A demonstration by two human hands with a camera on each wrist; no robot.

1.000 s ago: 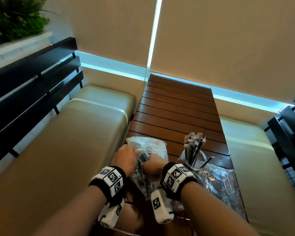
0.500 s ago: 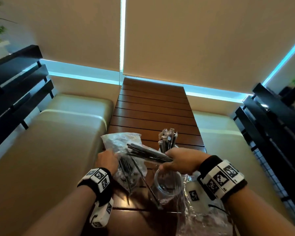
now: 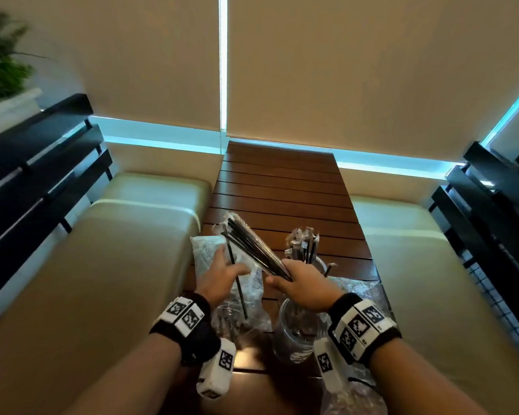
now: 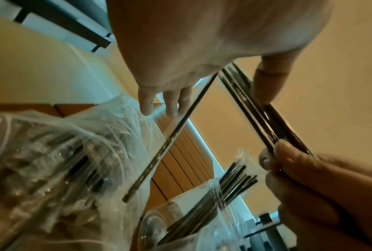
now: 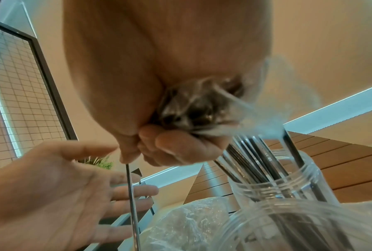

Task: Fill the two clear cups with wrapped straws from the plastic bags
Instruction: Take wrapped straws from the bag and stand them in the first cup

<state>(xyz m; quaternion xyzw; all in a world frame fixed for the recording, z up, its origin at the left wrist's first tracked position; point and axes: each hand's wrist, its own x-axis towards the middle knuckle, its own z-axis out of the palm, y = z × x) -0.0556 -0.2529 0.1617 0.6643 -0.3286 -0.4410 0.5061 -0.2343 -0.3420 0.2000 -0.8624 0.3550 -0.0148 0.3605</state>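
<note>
The right hand's grip is closed round the lower ends of a bundle of wrapped straws, which a moment ago lay nearly level across the centre of the frame and now slants up toward the upper left, lifted clear of the plastic bag. The left hand has let go of the bag; its grip is open, fingers spread, beside one loose straw hanging apart from the bundle. Just below the right hand stands the near clear cup, apparently holding few straws; above it in the frame the far cup is already packed. Both cups and bags sit on the slatted table. The bundle seems ready to be tipped upright into the near cup, though the stray straw may drop.
</note>
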